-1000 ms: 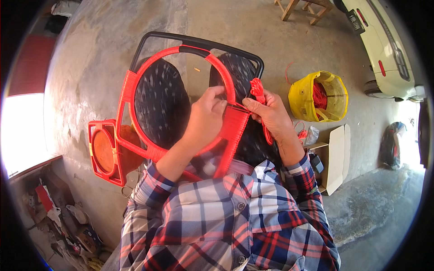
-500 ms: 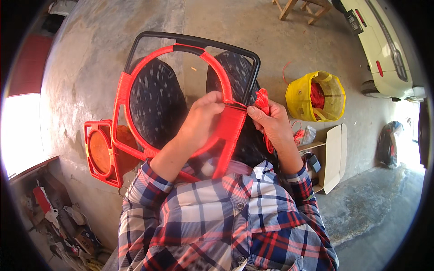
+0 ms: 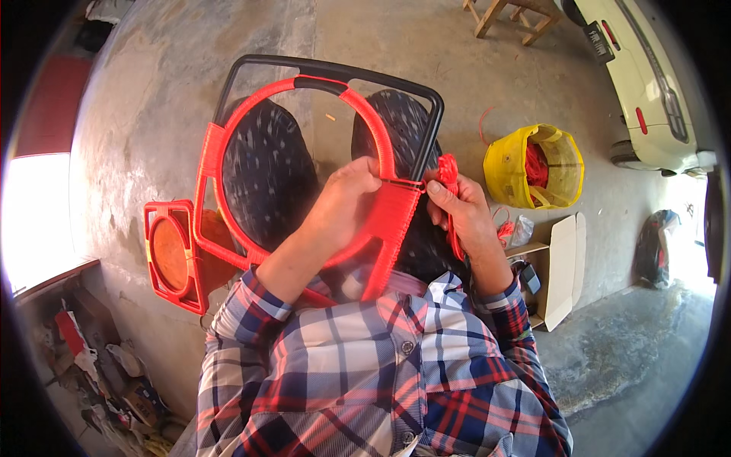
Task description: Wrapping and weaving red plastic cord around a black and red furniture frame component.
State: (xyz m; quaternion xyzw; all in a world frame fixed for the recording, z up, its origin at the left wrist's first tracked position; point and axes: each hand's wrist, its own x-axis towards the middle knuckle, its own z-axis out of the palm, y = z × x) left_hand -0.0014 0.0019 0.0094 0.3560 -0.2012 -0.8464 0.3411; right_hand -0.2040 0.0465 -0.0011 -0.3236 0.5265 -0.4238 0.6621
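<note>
Across my lap lies a black frame (image 3: 335, 72) with a round ring inside it, most of it wound tightly with red cord (image 3: 388, 221). Bare black shows along the far bar and down part of the right side. My left hand (image 3: 335, 202) is closed on the frame where ring and right side meet, its fingers partly hidden. Just right of that corner, my right hand (image 3: 468, 213) pinches a strand at the edge and keeps a looped bundle of red cord (image 3: 448, 171) in its palm.
A yellow container (image 3: 502, 171) with red cord inside stands to the right. Nearer is an open cardboard box (image 3: 565, 266). On the left sits another red-wrapped frame (image 3: 196, 286) with an orange disc. Farther off are a wooden stool (image 3: 487, 19) and a pale car (image 3: 651, 91).
The right thumb has shifted slightly away from the frame's edge, with the cord bundle still in that hand. The left hand keeps its hold. The whole view has moved a little.
</note>
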